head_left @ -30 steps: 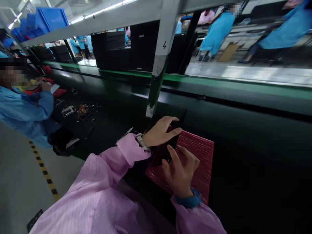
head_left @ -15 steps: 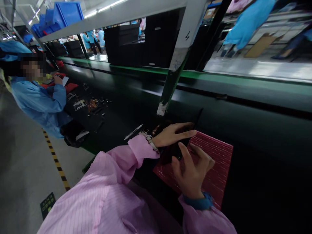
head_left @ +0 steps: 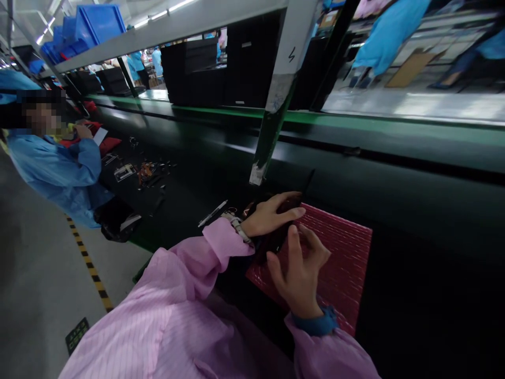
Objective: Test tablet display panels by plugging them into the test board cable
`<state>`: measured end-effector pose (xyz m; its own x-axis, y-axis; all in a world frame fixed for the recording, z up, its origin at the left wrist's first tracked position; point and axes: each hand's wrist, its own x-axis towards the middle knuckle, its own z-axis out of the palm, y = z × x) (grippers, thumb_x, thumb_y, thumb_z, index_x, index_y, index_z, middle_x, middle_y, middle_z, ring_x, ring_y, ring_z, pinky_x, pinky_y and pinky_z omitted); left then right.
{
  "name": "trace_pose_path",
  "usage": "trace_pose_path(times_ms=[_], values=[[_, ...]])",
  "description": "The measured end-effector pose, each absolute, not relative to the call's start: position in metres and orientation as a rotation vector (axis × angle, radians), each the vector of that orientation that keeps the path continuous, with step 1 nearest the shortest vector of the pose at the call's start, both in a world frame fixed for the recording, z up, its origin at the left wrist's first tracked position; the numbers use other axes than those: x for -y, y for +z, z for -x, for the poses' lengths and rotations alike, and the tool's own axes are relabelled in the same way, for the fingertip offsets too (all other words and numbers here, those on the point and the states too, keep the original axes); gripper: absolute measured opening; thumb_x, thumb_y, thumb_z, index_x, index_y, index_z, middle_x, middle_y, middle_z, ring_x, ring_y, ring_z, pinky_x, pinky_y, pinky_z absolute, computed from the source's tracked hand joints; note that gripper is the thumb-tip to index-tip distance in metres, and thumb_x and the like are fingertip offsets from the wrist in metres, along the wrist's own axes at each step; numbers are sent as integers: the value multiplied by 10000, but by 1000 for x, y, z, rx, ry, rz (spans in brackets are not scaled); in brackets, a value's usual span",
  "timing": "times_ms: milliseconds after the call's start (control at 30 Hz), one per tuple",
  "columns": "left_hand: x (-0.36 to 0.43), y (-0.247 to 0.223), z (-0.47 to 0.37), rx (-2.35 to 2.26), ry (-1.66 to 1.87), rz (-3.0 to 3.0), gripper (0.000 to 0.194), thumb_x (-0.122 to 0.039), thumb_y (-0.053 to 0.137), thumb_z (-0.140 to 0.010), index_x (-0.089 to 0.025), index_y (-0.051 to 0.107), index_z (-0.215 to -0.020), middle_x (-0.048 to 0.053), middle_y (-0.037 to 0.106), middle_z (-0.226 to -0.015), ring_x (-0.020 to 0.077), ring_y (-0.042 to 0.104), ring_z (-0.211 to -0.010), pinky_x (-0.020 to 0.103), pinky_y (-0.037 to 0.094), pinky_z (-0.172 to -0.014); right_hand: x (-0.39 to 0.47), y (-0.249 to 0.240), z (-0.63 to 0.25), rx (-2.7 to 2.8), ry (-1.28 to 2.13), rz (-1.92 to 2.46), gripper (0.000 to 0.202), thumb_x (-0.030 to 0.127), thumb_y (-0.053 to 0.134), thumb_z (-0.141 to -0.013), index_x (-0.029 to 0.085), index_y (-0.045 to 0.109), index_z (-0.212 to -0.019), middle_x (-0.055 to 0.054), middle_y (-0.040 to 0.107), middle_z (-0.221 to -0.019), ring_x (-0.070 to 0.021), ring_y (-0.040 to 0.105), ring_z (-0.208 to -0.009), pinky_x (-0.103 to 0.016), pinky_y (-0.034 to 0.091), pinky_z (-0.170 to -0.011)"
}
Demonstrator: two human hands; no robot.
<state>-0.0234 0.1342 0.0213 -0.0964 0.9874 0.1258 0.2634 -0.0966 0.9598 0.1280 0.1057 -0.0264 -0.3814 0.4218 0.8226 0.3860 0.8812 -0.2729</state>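
My left hand (head_left: 272, 215) reaches across a dark, flat, phone-like device (head_left: 273, 243), thumb and fingers along its far part. Low light hides most of its outline, and its exact kind cannot be made out. The device lies over the left part of a red bubble-wrap sheet (head_left: 345, 258). Close by on the right, my right hand (head_left: 302, 268) is open above the sheet, thumb and index finger apart near the device's edge. Whether its fingertips touch the device is unclear.
Left of my left wrist lies a white pen (head_left: 213, 213) on the black bench. Small loose parts (head_left: 145, 172) are scattered farther left, near a co-worker in a blue coat (head_left: 59, 168). A post (head_left: 272, 100) rises beyond my hands; blue bins (head_left: 94, 26) sit on the shelf.
The whole view has shifted slightly, so things appear a little farther left. My right hand has moved slightly, its fingers still spread. My left hand stays on the device.
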Motion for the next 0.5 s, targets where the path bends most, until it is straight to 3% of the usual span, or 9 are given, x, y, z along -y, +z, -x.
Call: trace_pose_path(times_ms=[100, 300, 400, 500], values=[[-134, 19, 23, -1430, 1287, -1424, 629, -472, 592, -947, -120, 491, -1459, 162, 542, -1469, 268, 536, -1344, 405, 378, -1195, -104, -29, -127, 1962, 150, 572, 745, 392, 513, -996, 195, 180, -1634, -234, 373, -1461, -356, 449, -1304, -572, 484, -975], [-135, 19, 27, -1401, 1332, -1429, 589, -475, 556, -929, -127, 505, -1402, 159, 569, -1420, 262, 550, -1306, 400, 396, -1165, -104, -31, -126, 1886, 299, 581, 673, 379, 487, -1009, 190, 237, -1605, -220, 391, -1456, -338, 419, -1327, -588, 474, -1005], [-137, 18, 34, -1383, 1382, -1418, 571, -519, 554, -906, -160, 521, -1350, 133, 572, -1419, 284, 524, -1335, 424, 372, -1174, -116, -32, -127, 1739, 460, 726, 547, 378, 386, -1042, 209, 311, -1557, -180, 449, -1420, -288, 472, -1269, -536, 477, -1008], [-140, 19, 42, -1371, 1436, -1395, 599, -584, 566, -872, -177, 526, -1310, 123, 582, -1396, 302, 514, -1343, 425, 366, -1165, -141, -36, -136, 1668, 597, 995, 432, 386, 336, -1050, 190, 477, -1409, -139, 570, -1294, -248, 534, -1156, -503, 444, -1032]])
